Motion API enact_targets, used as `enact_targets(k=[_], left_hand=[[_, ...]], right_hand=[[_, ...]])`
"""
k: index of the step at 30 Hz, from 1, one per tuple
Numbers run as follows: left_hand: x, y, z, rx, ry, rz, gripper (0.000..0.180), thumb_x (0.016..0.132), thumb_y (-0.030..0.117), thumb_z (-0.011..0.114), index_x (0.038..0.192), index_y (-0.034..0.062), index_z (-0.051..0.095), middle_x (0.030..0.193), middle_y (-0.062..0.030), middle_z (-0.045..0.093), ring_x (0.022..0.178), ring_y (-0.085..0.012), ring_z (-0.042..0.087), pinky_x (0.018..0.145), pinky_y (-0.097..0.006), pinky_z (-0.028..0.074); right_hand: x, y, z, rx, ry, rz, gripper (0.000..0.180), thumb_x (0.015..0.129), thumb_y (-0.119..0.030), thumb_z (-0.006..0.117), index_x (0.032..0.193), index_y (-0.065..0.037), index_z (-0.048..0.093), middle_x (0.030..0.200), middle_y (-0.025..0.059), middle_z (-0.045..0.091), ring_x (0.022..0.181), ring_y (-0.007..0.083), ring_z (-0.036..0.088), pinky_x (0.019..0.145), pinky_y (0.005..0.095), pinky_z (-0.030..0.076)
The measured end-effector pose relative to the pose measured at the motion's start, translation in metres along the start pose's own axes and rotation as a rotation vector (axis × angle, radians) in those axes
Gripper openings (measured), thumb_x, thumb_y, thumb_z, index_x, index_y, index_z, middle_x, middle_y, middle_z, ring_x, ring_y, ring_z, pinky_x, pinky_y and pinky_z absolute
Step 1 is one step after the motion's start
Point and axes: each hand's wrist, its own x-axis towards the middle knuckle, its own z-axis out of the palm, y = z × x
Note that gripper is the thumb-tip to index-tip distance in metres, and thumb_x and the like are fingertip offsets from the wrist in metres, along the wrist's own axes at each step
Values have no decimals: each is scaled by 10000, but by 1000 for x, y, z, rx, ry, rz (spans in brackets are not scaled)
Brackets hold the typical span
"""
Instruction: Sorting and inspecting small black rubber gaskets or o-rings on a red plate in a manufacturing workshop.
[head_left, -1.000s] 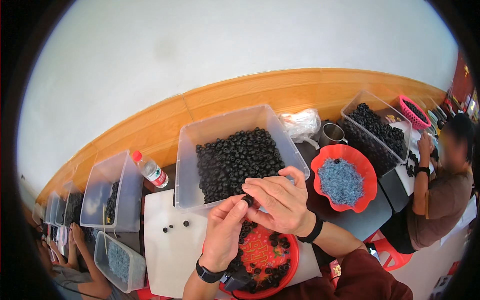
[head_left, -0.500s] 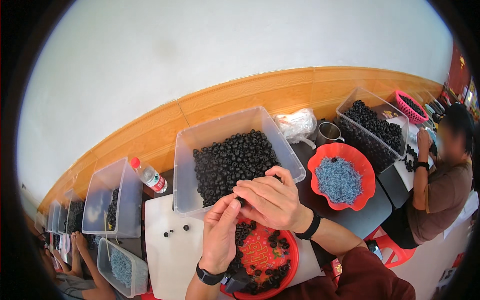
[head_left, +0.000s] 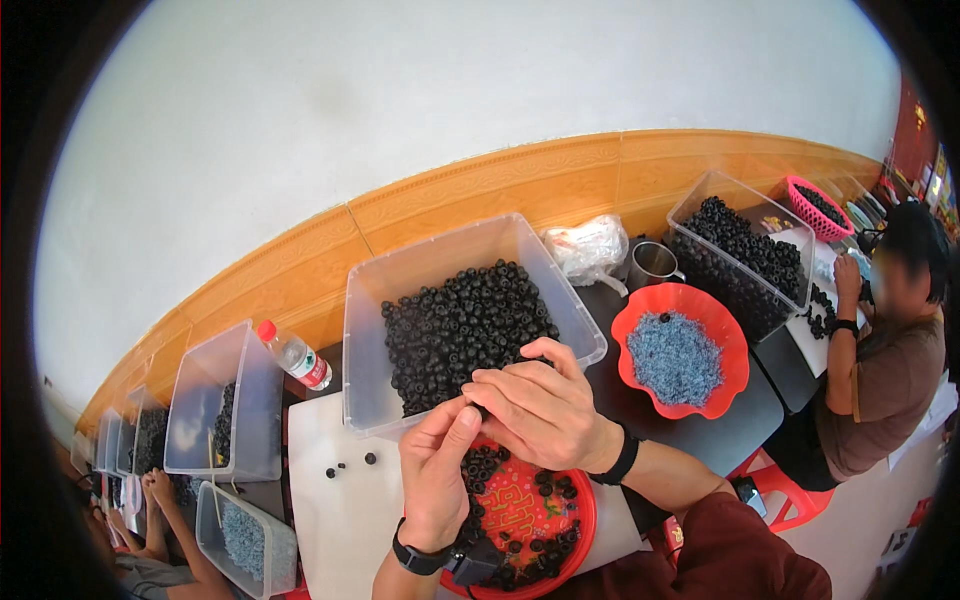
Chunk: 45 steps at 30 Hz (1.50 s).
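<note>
Black and small, pinched between the fingers of both hands: a small black part [head_left: 484, 410], over the near edge of the clear bin [head_left: 375, 395] in this view, just beyond the red round tray [head_left: 588, 525] and barely showing. Left hand [head_left: 433, 490] with thumb and fingers nearly closed on the part; right hand [head_left: 548, 420] with leading fingers drawn in against the same spot, the others loosely bent. Cannot tell which way round from this angle, nor the exact pressure on each side.

For steady handling, best to anchor with the left thumb and fingers and make any fine adjustment with the right. Pinch lightly at the sides, and tilt the right knuckles back a little, so as not to hide the part. Work low over the tray, among the black pieces [head_left: 560, 487] scattered there, to catch any drop. Avoid fumbling above the heap [head_left: 465, 330] in the bin: hard to find a slipped piece among so many alike. Leave undisturbed the loose dark pieces [head_left: 370, 458] on the white board [head_left: 340, 520], left of the tray.
</note>
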Motion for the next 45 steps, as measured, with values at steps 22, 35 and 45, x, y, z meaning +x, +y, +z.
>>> enact_targets(k=[22,35,45], left_hand=[[3,0,1,127,25,-8,226,928,141,587,1045,-43,649,911,-16,646,825,-65,553,760,-210,433],[3,-3,-1,190,-16,27,190,926,109,579,986,-52,660,874,-13,643,798,-55,540,747,-202,427],[3,-2,-2,-101,-65,-71,188,932,148,563,999,-13,633,944,-34,633,900,-136,595,871,-317,463]], right_hand=[[0,13,4,135,-91,-100,379,633,-78,777,979,8,649,898,91,622,789,231,603,795,390,509],[5,20,-7,235,-183,-98,399,666,-81,761,1030,17,630,923,94,617,821,247,612,875,431,493],[11,20,-15,248,-198,7,388,694,-156,772,1053,-70,651,983,41,662,858,187,631,898,395,416]])
